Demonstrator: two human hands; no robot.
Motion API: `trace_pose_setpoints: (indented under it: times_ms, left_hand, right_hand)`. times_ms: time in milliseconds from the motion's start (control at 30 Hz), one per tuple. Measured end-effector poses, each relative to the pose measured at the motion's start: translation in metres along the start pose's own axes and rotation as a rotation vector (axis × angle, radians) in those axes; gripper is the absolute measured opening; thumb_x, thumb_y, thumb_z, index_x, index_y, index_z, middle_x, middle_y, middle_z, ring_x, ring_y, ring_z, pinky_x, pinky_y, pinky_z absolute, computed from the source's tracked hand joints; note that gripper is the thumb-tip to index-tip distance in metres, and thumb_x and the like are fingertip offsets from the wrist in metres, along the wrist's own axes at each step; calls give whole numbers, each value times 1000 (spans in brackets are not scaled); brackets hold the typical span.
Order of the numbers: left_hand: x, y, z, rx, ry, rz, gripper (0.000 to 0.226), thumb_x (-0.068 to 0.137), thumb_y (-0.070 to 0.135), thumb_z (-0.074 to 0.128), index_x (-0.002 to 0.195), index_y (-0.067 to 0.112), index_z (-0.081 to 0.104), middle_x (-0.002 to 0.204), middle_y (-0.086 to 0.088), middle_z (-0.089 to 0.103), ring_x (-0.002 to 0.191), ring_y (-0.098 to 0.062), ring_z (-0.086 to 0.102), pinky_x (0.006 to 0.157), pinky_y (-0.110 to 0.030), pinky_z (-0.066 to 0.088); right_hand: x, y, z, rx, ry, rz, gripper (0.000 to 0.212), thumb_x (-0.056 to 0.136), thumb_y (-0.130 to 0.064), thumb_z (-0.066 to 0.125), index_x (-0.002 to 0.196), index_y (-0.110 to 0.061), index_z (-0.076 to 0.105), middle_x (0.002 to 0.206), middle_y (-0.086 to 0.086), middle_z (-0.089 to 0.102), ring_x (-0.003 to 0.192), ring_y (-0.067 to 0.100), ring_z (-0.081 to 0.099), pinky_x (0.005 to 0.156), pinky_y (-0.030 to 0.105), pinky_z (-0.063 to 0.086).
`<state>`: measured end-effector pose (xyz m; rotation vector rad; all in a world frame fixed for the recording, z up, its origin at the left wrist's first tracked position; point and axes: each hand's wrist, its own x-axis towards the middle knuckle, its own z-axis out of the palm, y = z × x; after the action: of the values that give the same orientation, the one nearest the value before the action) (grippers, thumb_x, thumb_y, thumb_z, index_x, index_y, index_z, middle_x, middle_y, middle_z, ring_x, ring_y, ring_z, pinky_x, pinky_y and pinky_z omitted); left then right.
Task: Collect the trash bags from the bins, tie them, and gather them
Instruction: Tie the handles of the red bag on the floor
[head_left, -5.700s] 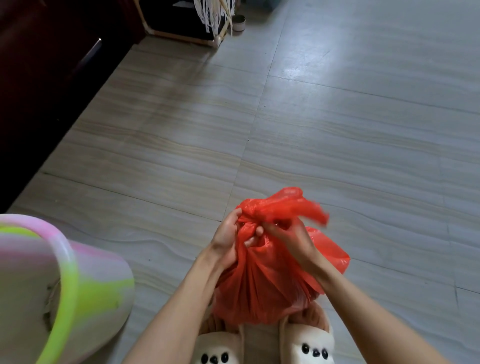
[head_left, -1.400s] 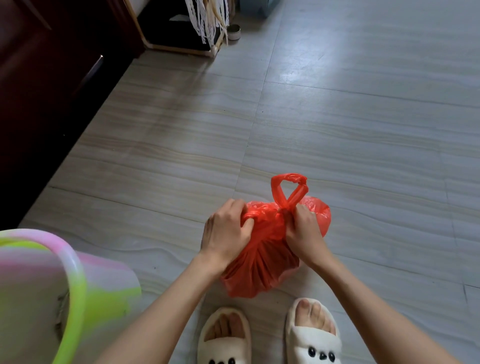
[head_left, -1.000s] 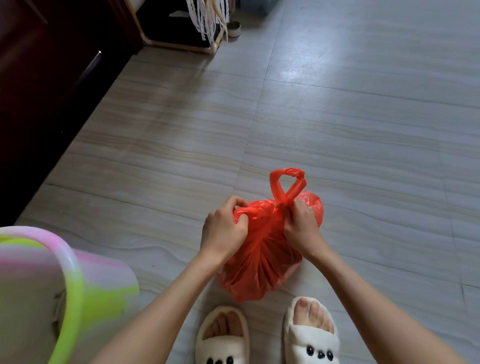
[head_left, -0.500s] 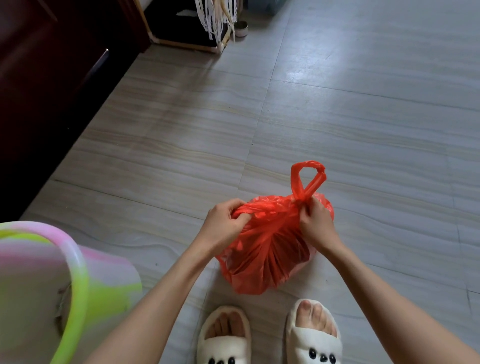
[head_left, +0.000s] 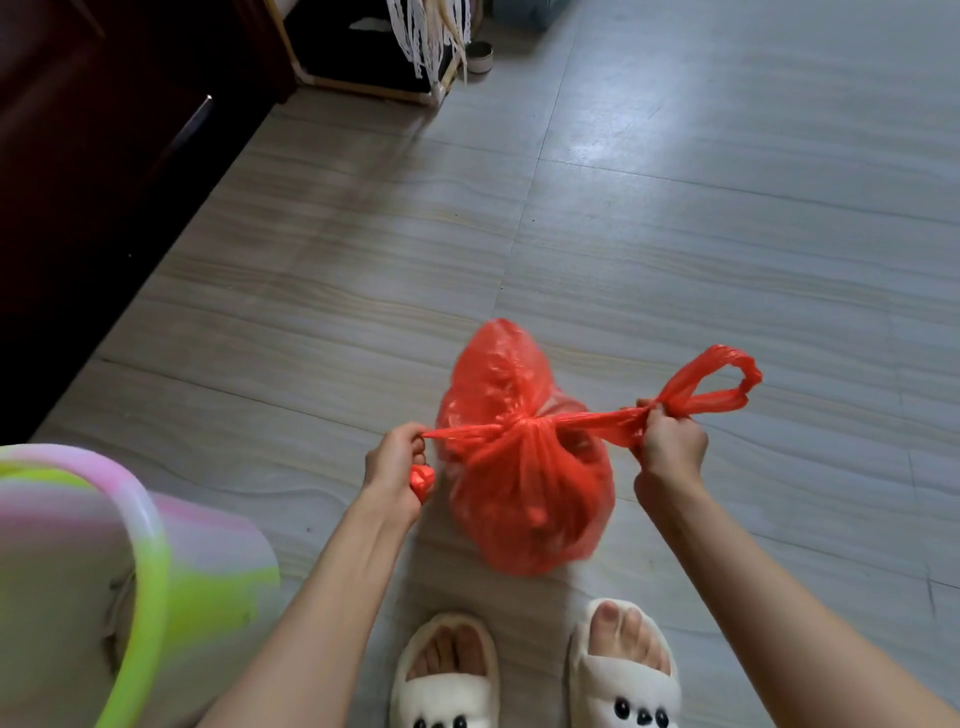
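Observation:
A red plastic trash bag (head_left: 524, 493) hangs full and bulging above the tiled floor, in front of my feet. Its two handles are crossed into a knot at the neck and stretched out sideways. My left hand (head_left: 395, 465) grips the left handle, whose end bunches under my fingers. My right hand (head_left: 670, 444) grips the right handle, and its loop sticks out past my fist to the right. A pink and green plastic bin (head_left: 104, 587) stands at the lower left, with no bag visible in it.
Dark wooden furniture (head_left: 93, 171) runs along the left side. A wooden-framed stand with white fringe (head_left: 415, 47) and a small tin (head_left: 479, 50) sit at the top. My white slippers (head_left: 535, 675) are on the grey tiled floor (head_left: 727, 208).
My hands, held close together at the bag's neck before, have pulled apart sideways. The handles are now drawn taut and the knot is cinched at the neck.

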<state>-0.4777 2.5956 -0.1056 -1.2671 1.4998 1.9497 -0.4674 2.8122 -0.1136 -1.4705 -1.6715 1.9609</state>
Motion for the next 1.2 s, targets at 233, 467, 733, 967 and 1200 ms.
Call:
trace_pose_setpoints:
  times_ms: [233, 467, 733, 967, 1200]
  left_hand:
    - [13, -2, -21, -26, -53, -160, 69, 89, 14, 39, 22, 15, 21, 23, 9, 15, 16, -5, 14, 32, -2, 9]
    - [3, -4, -14, 27, -58, 14, 45, 90, 15, 53, 49, 13, 35, 28, 7, 31, 20, -6, 29, 29, -7, 20]
    - [-36, 15, 3, 416, -576, 643, 24, 73, 21, 53, 63, 26, 75, 92, 6, 71, 106, -3, 57, 90, -15, 42]
    - [-27, -4, 39, 561, -647, 617, 80, 68, -4, 46, 141, 21, 25, 123, 10, 53, 106, 8, 56, 88, -9, 44]
    - [-13, -14, 50, 673, -297, 879, 76, 88, -2, 47, 145, 30, 8, 140, -2, 47, 122, -25, 53, 106, -35, 39]
  right_hand:
    - [24, -1, -14, -51, -2, 62, 22, 94, -6, 44, 102, 2, 63, 71, 4, 56, 62, 15, 53, 64, 31, 49]
    - [31, -14, -13, 18, 11, 109, 22, 94, -6, 41, 98, -3, 62, 70, 4, 53, 61, 13, 51, 56, 28, 45]
    - [3, -21, 5, 335, -425, 132, 23, 83, -36, 57, 94, -17, 51, 77, 6, 53, 69, 19, 54, 66, 34, 45]
    - [-5, -9, 6, 48, -582, 82, 6, 89, -11, 54, 90, -16, 50, 90, 13, 66, 80, 19, 64, 68, 27, 47]
    - [7, 0, -3, -103, -397, -76, 22, 96, -16, 41, 84, -17, 59, 96, 14, 63, 82, 21, 62, 76, 37, 51]
